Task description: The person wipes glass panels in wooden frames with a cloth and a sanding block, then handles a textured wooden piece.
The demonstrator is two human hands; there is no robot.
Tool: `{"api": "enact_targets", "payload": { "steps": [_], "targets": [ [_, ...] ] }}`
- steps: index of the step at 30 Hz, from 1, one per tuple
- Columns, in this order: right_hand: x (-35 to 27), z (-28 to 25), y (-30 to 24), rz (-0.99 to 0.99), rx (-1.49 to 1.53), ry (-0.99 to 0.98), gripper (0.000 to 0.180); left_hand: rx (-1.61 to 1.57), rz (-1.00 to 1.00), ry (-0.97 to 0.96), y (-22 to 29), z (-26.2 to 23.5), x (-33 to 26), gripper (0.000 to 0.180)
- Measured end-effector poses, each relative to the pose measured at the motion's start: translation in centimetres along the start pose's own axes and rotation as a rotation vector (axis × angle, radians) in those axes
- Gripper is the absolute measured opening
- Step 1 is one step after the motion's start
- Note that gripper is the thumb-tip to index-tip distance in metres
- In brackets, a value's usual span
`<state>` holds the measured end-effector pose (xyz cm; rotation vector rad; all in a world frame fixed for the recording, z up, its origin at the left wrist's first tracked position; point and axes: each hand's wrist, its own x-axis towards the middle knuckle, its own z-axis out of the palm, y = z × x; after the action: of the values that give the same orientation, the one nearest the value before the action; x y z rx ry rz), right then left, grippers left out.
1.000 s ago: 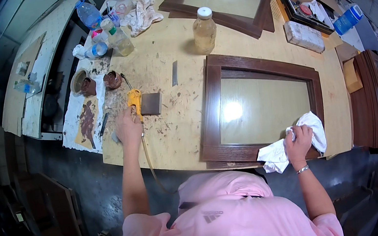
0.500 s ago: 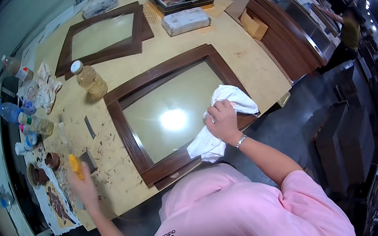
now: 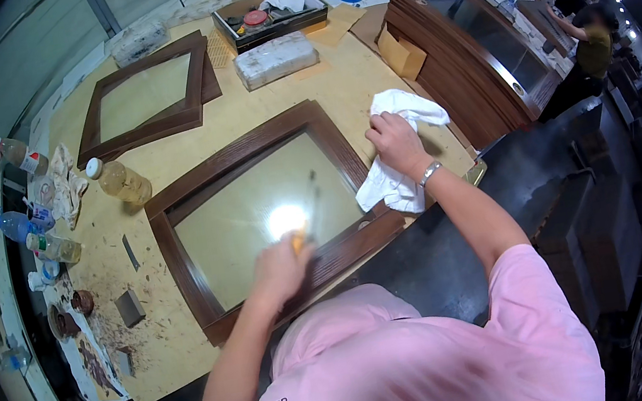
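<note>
My left hand (image 3: 280, 272) is closed round a small yellow tool (image 3: 299, 242) over the lower part of a framed glass panel. Motion blur and my fingers hide the tool's exact kind. The brown wooden frame (image 3: 183, 264) lies flat on the table in front of me, its glass (image 3: 235, 214) bright with a lamp's reflection. At the frame's right side my right hand (image 3: 398, 143) grips a bunched white cloth (image 3: 415, 106). Part of the cloth hangs below the hand, near the frame's right corner.
Two stacked brown frames (image 3: 94, 127) lie at the far left. A capped bottle (image 3: 121, 182) stands beside the panel; several bottles (image 3: 55, 247) and stained pots (image 3: 82, 302) line the left edge. Behind are a white wrapped block (image 3: 276, 60) and a tray (image 3: 228, 35). Another person (image 3: 593, 52) works far right.
My left hand has brought the yellow tool from the table's left side over the glass. My right hand has lifted the white cloth off the panel, away to the right.
</note>
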<state>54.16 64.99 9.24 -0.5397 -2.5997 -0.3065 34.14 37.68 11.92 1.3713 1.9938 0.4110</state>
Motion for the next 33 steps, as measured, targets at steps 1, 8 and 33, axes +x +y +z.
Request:
{"api": "enact_targets", "payload": {
  "steps": [1, 8, 33],
  "targets": [
    [0.3, 0.3, 0.8, -0.059, 0.000, -0.021, 0.006, 0.012, -0.028, 0.031, 0.0, -0.4, 1.0, 0.052],
    [4.5, 4.7, -0.1, -0.099, 0.292, 0.062, 0.010, -0.020, -0.110, 0.101, 1.5, -0.3, 2.6, 0.054],
    [0.5, 5.0, -7.8, 0.651, 0.188, -0.178, 0.057, 0.320, -0.739, 0.705, -24.9, -6.6, -8.9, 0.053]
  ]
}}
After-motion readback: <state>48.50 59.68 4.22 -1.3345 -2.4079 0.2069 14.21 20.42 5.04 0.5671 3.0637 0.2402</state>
